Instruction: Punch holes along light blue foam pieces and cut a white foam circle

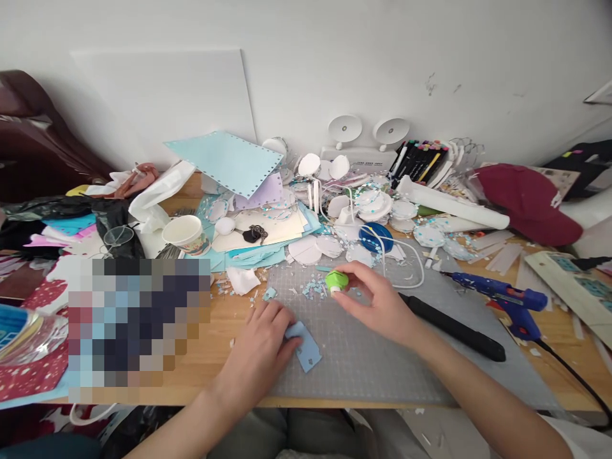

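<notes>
Card (pixel 312 349), pale blue with small cut-outs, is pinched at one end between the thumb and curled fingers of the left hand (pixel 265 335), probably to keep it steady while most of it sticks out free. The right hand (pixel 377 301) has its thumb and fingers closed around a green punch (pixel 336 279), raised over the mat (pixel 382 376); that fingertip hold likely leaves the tool easy to turn. Blue confetti (pixel 313 288) lies just beyond, and the mat presumably shields the worktop (pixel 220 347). Off to the right, the glue gun (pixel 507 295) rests on its side, seemingly parked clear of both hands.
</notes>
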{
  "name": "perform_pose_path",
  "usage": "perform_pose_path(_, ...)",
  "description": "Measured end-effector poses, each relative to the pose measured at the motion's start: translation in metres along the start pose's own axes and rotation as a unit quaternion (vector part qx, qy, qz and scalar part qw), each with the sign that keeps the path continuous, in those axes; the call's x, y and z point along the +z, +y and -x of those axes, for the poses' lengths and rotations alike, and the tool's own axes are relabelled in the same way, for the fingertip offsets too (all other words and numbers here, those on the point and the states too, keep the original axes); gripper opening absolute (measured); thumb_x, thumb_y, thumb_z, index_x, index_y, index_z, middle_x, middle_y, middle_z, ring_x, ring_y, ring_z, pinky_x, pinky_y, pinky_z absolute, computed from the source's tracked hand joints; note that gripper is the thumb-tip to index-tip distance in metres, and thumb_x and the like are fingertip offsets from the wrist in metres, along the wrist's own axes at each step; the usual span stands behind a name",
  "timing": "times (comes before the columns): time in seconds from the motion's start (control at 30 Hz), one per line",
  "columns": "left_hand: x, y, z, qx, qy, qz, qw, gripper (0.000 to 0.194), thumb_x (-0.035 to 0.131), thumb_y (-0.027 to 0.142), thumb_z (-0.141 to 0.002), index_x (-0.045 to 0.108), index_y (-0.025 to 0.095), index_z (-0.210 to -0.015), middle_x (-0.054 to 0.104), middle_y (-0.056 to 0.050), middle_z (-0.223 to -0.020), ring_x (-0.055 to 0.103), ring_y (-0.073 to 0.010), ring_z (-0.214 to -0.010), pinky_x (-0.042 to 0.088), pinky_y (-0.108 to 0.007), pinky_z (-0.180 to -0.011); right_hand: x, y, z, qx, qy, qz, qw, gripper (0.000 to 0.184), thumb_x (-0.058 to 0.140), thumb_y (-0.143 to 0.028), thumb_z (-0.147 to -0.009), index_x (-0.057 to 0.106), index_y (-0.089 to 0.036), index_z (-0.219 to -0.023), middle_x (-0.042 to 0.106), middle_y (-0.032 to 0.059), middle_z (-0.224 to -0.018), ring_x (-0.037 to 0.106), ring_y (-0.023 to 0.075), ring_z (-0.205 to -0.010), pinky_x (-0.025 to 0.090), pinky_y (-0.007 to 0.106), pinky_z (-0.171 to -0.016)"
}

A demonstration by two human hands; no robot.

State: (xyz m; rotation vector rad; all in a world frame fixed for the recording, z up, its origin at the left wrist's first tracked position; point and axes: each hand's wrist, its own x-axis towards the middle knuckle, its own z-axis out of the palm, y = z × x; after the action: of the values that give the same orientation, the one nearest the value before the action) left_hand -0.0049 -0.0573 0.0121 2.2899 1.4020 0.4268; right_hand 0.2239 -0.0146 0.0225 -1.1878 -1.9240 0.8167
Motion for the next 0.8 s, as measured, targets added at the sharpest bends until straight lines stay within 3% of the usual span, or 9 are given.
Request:
perform_pose_path(0.1, -0.005, -0.001, -0.008, -0.025, -0.008, 0.137, 0.99, 0.005, 0.052, 0.018, -0.086, 0.054, 0.018, -0.082, 0.059, -0.001, -0.076, 0.054, -0.0162, -0.071, 0.044, -0.028, -0.065, 0.003, -0.005, -0.009, 0.046, -0.027, -0.177, 0.983, 0.024, 0.06, -0.032, -0.083, 0.053, -0.022, -0.105, 0.056, 0.0046, -0.097, 0.058, 0.0163, -0.087, 0.049, 0.032, -0.08)
perform_pose_path(0.23, -0.014, -0.004, -0.039, -0.047, -0.012, 0.325, 0.944, 0.016, 0.056, 0.031, -0.085, 0.055, 0.017, -0.077, 0.049, 0.003, -0.065, 0.046, -0.0102, -0.059, 0.038, -0.021, -0.054, 0.007, -0.002, -0.019, 0.108, -0.075, -0.37, 0.92, 0.025, 0.061, -0.034, -0.082, 0.053, -0.022, -0.102, 0.06, 0.0029, -0.091, 0.058, 0.0144, -0.08, 0.047, 0.031, -0.073)
perform_pose_path(0.3, -0.014, -0.007, -0.058, -0.057, -0.01, 0.4, 0.915, 0.022, 0.056, 0.037, -0.085, 0.055, 0.016, -0.078, 0.047, 0.004, -0.063, 0.041, -0.0083, -0.054, 0.034, -0.019, -0.048, 0.008, 0.0, -0.021, 0.147, -0.09, -0.429, 0.887, 0.024, 0.061, -0.037, -0.082, 0.052, -0.02, -0.098, 0.063, 0.0032, -0.086, 0.058, 0.0136, -0.073, 0.044, 0.029, -0.067)
perform_pose_path(0.37, -0.01, -0.011, -0.071, -0.072, 0.0, 0.45, 0.89, 0.024, 0.056, 0.04, -0.085, 0.054, 0.016, -0.082, 0.044, 0.006, -0.059, 0.037, -0.0072, -0.05, 0.031, -0.018, -0.044, 0.009, 0.002, -0.02, 0.188, -0.077, -0.446, 0.871, 0.023, 0.062, -0.038, -0.081, 0.053, -0.019, -0.092, 0.063, 0.002, -0.078, 0.056, 0.0119, -0.065, 0.041, 0.027, -0.061)
perform_pose_path(0.47, 0.0, -0.015, -0.075, -0.091, 0.018, 0.49, 0.867, 0.025, 0.056, 0.04, -0.085, 0.053, 0.016, -0.088, 0.043, 0.006, -0.058, 0.038, -0.0068, -0.05, 0.031, -0.018, -0.043, 0.01, 0.003, -0.016, 0.219, -0.049, -0.425, 0.877, 0.024, 0.064, -0.038, -0.079, 0.054, -0.019, -0.089, 0.061, 0.0004, -0.073, 0.054, 0.0113, -0.061, 0.04, 0.027, -0.06)
perform_pose_path(0.6, 0.006, -0.018, -0.064, -0.082, 0.019, 0.537, 0.84, 0.028, 0.06, 0.034, -0.085, 0.047, 0.017, -0.103, 0.05, 0.004, -0.066, 0.046, -0.0079, -0.057, 0.039, -0.018, -0.05, 0.015, 0.001, -0.011, 0.233, -0.077, -0.39, 0.888, 0.028, 0.068, -0.035, -0.075, 0.053, -0.02, -0.094, 0.059, 0.0002, -0.077, 0.054, 0.0128, -0.065, 0.042, 0.029, -0.062)
perform_pose_path(0.7, 0.006, -0.017, -0.058, -0.049, 0.031, 0.525, 0.849, 0.025, 0.061, 0.029, -0.084, 0.047, 0.017, -0.102, 0.052, 0.003, -0.071, 0.048, -0.0083, -0.062, 0.043, -0.019, -0.055, 0.016, -0.002, -0.01, 0.205, -0.091, -0.314, 0.923, 0.019, 0.065, -0.036, -0.078, 0.056, -0.02, -0.085, 0.055, -0.0003, -0.074, 0.051, 0.0127, -0.066, 0.041, 0.027, -0.06)
perform_pose_path(0.8, 0.007, -0.016, -0.057, -0.035, 0.037, 0.5, 0.864, 0.021, 0.06, 0.026, -0.085, 0.048, 0.018, -0.1, 0.052, 0.003, -0.07, 0.049, -0.0088, -0.062, 0.045, -0.021, -0.058, 0.015, -0.001, -0.009, 0.176, -0.061, -0.222, 0.957, 0.02, 0.062, -0.038, -0.081, 0.057, -0.02, -0.075, 0.049, -0.0019, -0.066, 0.044, 0.0113, -0.06, 0.036, 0.025, -0.054)
